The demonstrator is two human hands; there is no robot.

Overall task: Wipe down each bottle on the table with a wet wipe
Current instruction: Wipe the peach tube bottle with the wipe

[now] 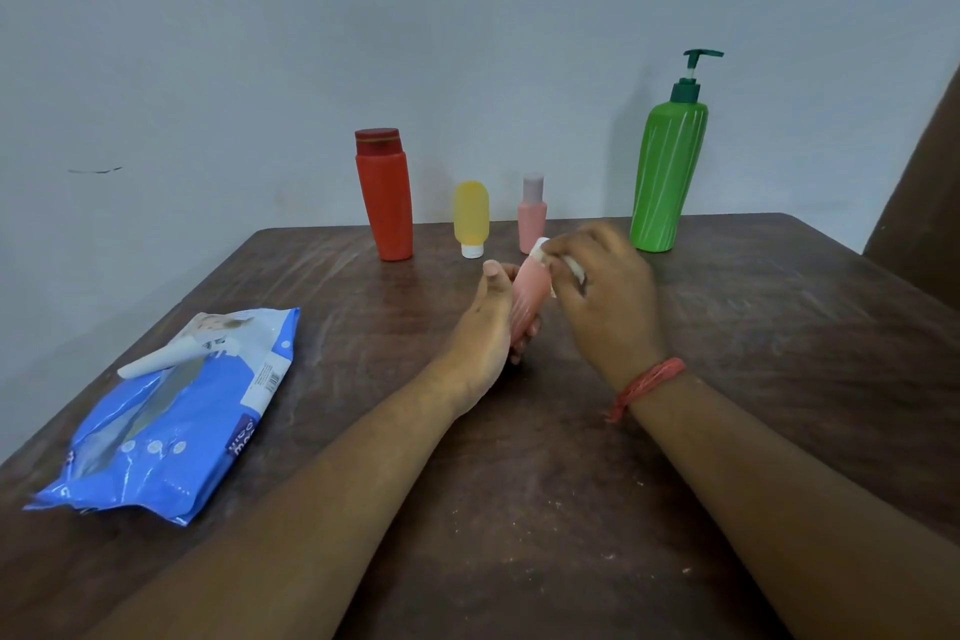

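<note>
My left hand [488, 333] grips a small pink bottle [529, 296] above the table, tilted with its white cap end pointing away from me. My right hand [602, 291] holds a white wet wipe [571, 270] pressed against the bottle's top end; most of the wipe is hidden under the fingers. Along the back edge stand a red bottle [387, 203], a yellow bottle [470, 216] resting on its white cap, a pink bottle with a mauve cap [532, 218] and a tall green pump bottle [667, 172].
A blue wet wipe pack [171, 426] lies on the dark wooden table [519, 509] at the left, its flap open with a white wipe sticking out. A grey wall rises behind the table. A brown surface shows at the far right edge.
</note>
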